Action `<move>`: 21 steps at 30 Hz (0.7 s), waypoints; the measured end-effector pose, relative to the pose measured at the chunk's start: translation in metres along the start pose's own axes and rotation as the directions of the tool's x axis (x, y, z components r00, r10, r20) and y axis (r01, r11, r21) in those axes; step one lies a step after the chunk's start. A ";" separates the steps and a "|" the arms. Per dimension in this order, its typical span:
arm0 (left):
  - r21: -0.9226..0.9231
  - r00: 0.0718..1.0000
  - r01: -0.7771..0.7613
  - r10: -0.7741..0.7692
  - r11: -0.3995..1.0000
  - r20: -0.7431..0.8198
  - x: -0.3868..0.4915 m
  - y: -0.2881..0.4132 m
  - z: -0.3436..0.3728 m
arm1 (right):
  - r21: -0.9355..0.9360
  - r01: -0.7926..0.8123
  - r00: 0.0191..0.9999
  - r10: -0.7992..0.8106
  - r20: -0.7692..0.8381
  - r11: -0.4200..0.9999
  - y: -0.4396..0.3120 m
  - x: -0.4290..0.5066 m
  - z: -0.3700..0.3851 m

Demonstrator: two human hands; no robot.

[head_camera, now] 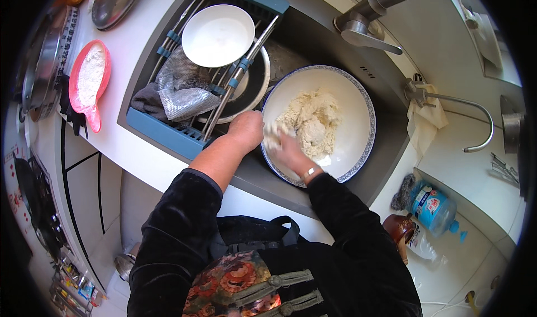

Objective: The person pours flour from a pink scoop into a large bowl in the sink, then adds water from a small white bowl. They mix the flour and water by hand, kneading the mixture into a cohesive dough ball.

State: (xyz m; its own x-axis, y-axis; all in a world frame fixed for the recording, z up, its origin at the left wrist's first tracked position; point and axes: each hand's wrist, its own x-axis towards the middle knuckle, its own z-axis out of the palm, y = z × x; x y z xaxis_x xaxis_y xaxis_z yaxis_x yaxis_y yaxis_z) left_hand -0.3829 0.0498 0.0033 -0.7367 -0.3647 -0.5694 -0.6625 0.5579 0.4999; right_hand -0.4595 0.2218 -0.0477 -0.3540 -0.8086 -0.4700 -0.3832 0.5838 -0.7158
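A wide enamel basin (pixel 354 107) with a blue patterned rim sits in the sink and holds shaggy, floury dough (pixel 312 124). My left hand (pixel 248 129) is curled at the basin's left rim; whether it grips the rim is hidden. Inside the basin, at its lower left, my right hand (pixel 290 152) is blurred, with pale dough on its fingers beside the main lump. How far its fingers are closed does not show. A pink scoop (pixel 108 71) full of white flour lies on the white counter, left of the sink.
Over the sink's left part stands a blue-ended drying rack (pixel 168 139) bearing a white bowl (pixel 218 36), a grey cloth (pixel 147 101) and bubble-like silvery sheeting (pixel 188 101). Beneath it is a dark pot (pixel 262 80). A faucet (pixel 371 44) rises behind; a blue-labelled bottle (pixel 432 210) lies at right.
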 end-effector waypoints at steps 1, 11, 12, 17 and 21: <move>0.009 1.000 0.013 -0.014 1.000 0.004 0.000 0.001 -0.001 | -0.070 -0.011 0.999 0.014 0.050 0.997 0.005 -0.024 -0.001; 0.052 1.000 0.009 -0.010 0.999 0.017 -0.001 0.004 -0.003 | -0.524 0.032 0.925 0.173 0.338 0.851 0.011 -0.077 -0.055; 0.046 1.000 0.001 -0.002 0.999 0.018 -0.001 0.003 -0.002 | -0.424 -0.030 0.907 0.203 0.369 0.905 -0.001 -0.064 -0.045; 0.052 1.000 0.003 -0.002 0.999 -0.026 -0.002 0.002 -0.005 | -0.050 0.052 0.995 -0.056 -0.080 0.997 -0.024 -0.010 0.012; 0.028 0.999 0.033 -0.032 0.999 -0.027 0.000 0.006 -0.006 | -0.273 0.026 0.974 0.037 0.224 0.962 0.026 -0.067 -0.023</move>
State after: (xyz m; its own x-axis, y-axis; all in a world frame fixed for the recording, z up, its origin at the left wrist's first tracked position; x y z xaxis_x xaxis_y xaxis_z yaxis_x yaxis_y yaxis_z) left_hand -0.3874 0.0490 0.0101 -0.7183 -0.4026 -0.5674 -0.6825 0.5659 0.4626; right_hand -0.4657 0.2929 -0.0231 -0.1682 -0.7821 -0.6000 -0.6106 0.5605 -0.5595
